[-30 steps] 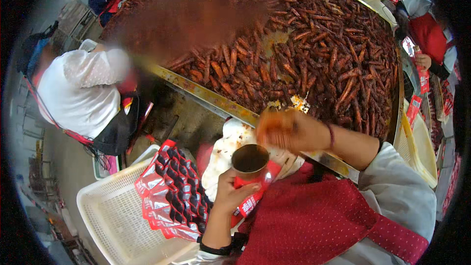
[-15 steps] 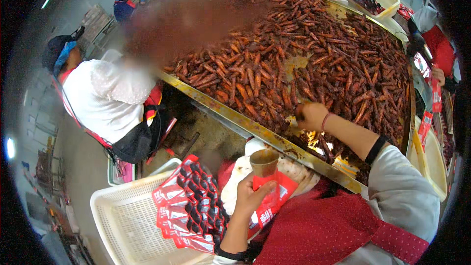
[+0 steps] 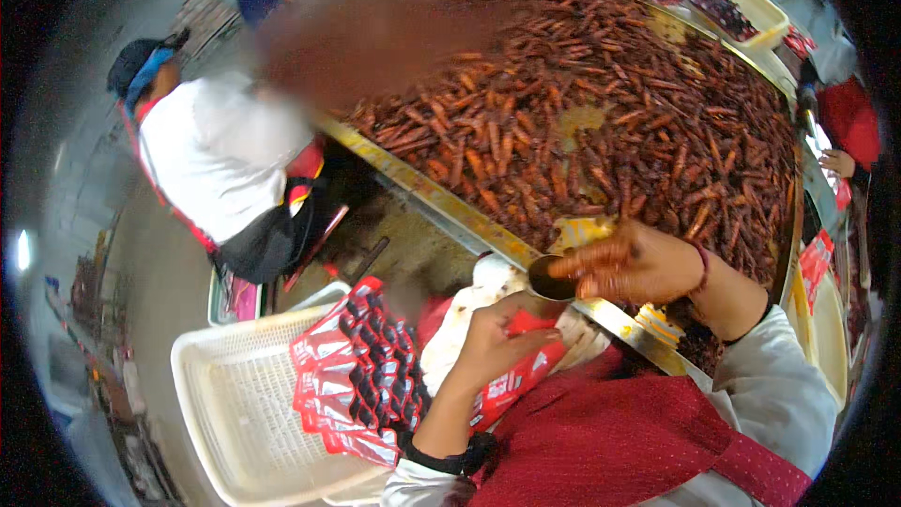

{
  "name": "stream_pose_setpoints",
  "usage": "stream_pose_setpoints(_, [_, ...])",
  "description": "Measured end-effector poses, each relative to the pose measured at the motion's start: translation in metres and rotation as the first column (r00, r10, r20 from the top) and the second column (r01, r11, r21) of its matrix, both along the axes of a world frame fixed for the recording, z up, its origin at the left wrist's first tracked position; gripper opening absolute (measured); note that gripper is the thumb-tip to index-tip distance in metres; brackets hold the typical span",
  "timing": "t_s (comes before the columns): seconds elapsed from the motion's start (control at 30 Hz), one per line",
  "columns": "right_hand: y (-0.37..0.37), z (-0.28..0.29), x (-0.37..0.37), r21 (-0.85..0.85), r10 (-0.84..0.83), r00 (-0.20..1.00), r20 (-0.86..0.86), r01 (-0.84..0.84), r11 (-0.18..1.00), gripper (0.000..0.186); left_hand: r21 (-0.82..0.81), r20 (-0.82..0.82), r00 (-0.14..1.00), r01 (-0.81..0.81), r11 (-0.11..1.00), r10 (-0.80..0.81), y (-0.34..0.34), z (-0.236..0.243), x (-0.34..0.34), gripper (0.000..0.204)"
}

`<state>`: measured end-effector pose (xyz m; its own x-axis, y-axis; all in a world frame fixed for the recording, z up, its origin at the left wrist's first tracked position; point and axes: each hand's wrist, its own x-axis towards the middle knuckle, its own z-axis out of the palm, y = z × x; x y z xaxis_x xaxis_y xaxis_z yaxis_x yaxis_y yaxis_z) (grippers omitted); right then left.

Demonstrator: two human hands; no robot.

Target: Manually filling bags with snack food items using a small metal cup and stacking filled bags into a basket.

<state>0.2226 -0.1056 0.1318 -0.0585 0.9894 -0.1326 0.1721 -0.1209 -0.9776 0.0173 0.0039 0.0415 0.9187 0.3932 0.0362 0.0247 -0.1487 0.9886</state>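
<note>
My left hand grips a red printed pouch, with a metal funnel at its upper end. Sauce-coated and slightly blurred, my right hand is at the funnel's mouth, fingers bent into it; what they hold, if anything, is hidden. Just beyond both hands, a big metal tray with a yellowish, stained rim holds a broad spread of dark reddish-brown sticky food pieces. Under the pouch lies a stained white cloth. A stack of red-and-silver pouches with dark tops lies left of my left hand.
A white perforated basket is at lower left. A co-worker in white sits at left, another in dark blue behind. A person in red works at right, beside a cream basket. Further baskets stand beyond the tray.
My right hand has moved from the food pile down and left onto the funnel. My left hand, with pouch and funnel, has shifted up and to the right.
</note>
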Motion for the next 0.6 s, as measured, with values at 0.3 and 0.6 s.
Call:
stream_pose_setpoints(0.3, [0.011,-0.025,-0.059,0.163,0.199,0.897,0.395,-0.282,0.946,0.035,0.595,-0.070,0.992,-0.041,0.803,0.103,0.019,0.041,-0.092,0.042])
stream_pose_setpoints(0.6, [-0.007,-0.049,-0.026,0.038,-0.191,0.981,-0.041,0.193,0.980,0.034,0.716,-0.006,0.638,-0.535,0.449,0.770,0.093,-0.046,-0.246,0.027])
